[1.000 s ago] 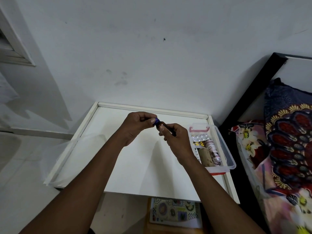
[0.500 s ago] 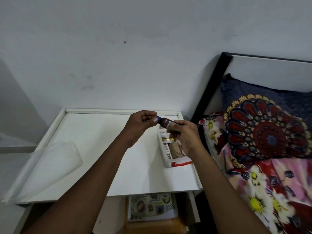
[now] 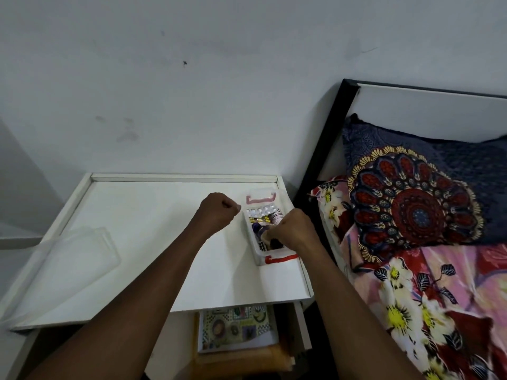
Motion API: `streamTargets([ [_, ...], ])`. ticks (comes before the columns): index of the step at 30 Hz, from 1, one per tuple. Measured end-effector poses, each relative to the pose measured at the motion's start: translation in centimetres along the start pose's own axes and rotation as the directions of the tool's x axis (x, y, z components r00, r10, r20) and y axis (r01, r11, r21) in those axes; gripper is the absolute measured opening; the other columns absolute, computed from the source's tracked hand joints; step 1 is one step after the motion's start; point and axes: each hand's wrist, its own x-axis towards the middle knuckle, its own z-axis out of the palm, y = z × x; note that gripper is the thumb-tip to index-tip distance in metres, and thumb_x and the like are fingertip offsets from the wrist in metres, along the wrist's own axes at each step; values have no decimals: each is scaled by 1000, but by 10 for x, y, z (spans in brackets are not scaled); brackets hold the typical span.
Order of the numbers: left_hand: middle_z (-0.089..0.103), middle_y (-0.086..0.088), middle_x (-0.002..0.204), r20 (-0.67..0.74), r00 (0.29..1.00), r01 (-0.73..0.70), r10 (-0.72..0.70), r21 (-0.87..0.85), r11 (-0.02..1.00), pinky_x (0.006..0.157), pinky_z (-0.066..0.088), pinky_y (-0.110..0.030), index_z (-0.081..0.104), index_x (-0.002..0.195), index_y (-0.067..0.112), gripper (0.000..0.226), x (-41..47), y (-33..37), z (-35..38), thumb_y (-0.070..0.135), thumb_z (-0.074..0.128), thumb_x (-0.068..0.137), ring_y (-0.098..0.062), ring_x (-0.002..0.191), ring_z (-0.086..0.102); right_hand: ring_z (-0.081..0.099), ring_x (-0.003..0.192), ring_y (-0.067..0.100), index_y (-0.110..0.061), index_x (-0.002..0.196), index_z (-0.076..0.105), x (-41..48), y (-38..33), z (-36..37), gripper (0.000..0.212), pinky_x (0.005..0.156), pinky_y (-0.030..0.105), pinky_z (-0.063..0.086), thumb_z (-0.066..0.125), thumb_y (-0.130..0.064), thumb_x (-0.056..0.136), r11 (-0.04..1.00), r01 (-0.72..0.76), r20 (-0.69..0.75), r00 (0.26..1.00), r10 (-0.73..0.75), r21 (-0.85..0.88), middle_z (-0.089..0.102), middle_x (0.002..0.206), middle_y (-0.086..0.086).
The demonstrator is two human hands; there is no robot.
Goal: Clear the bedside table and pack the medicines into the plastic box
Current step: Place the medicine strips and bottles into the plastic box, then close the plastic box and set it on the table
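1. White tabletop – clear lid lying at its left edge.
2. Plastic box sits at the right edge, holding blister packs.
3. Left hand – curled into a fist, empty, just beside the box.
4. Right hand clamped on a small bottle, inside the box.

The right hand is covering most of the bottle and the plastic box's right wall; its labels are reading too small.
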Motion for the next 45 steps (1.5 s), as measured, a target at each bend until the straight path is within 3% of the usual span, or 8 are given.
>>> streamTargets([
  [4, 76, -16, 87, 61, 996, 61, -59, -19, 998, 86, 62, -49, 75, 83, 7, 19, -8, -8, -6, 26, 74, 88, -33, 87, 75, 68, 75, 19, -17, 81, 67, -3, -7, 12, 41, 64, 31, 61, 91, -30, 50, 995, 11, 5, 1000, -10, -101, 67, 80, -2],
  [16, 77, -19, 94, 113, 992, 64, -59, -42, 997, 83, 61, -45, 76, 89, 2, 16, -16, 1, -11, 18, 73, 87, -37, 93, 74, 65, 79, 25, -11, 89, 63, -7, -18, 24, 29, 59, 26, 46, 79, -32, 77, 954, 90, -39, 994, -106, -285, 65, 83, 4],
  [20, 78, -11, 96, -54, 993, 107, -108, -26, 994, 68, 58, -32, 76, 82, 5, 10, -20, -15, -55, 11, 68, 86, -23, 78, 73, 68, 92, 32, -9, 83, 62, -20, -57, 36, 15, 70, 31, 50, 64, -23, 88, 930, 274, -225, 917, -329, -246, 71, 90, 11],
  [25, 76, -19, 95, -292, 935, 238, -201, 97, 966, 84, 61, -45, 72, 78, -8, 18, -45, -56, -124, 6, 62, 84, -35, 93, 73, 64, 79, 33, -10, 61, 47, -47, -126, 108, 33, 63, 29, 40, 66, -19, 87, 849, 509, 25, 859, -511, -143, 59, 70, 11],
  [31, 65, -27, 117, -769, 536, 613, -348, 71, 787, 90, 52, -42, 65, 110, -7, 35, -102, -117, -203, 13, 60, 81, -45, 111, 63, 66, 112, 31, -4, 113, 69, -74, -164, 206, 27, 95, 35, 54, 62, -19, 92, 844, 537, 326, 794, -513, 22, 68, 119, 15],
  [35, 43, -28, 146, -712, 294, 865, -638, -86, 495, 113, 36, -56, 49, 139, -2, 71, -132, -144, -231, 36, 66, 81, -48, 134, 42, 51, 133, 33, -4, 140, 47, -80, -166, 247, 52, 108, 39, 43, 56, -33, 99, 850, 526, 494, 745, -449, -21, 50, 145, 16],
  [42, 65, -23, 122, -662, 438, 730, -608, -132, 671, 99, 52, -51, 64, 118, -2, 36, -130, -152, -226, 15, 64, 86, -44, 114, 63, 45, 140, 26, -11, 152, 39, -70, -162, 261, 70, 108, 30, 38, 65, -33, 91, 921, 370, 542, 753, -373, 121, 45, 153, 7],
  [45, 65, -28, 121, -754, 462, 629, -466, -92, 772, 92, 54, -46, 61, 115, -7, 33, -117, -138, -221, 7, 65, 85, -47, 113, 63, 60, 99, 21, -15, 101, 62, -54, -157, 247, 22, 84, 26, 45, 72, -28, 87, 920, 319, 361, 850, -384, 226, 60, 103, 9],
])
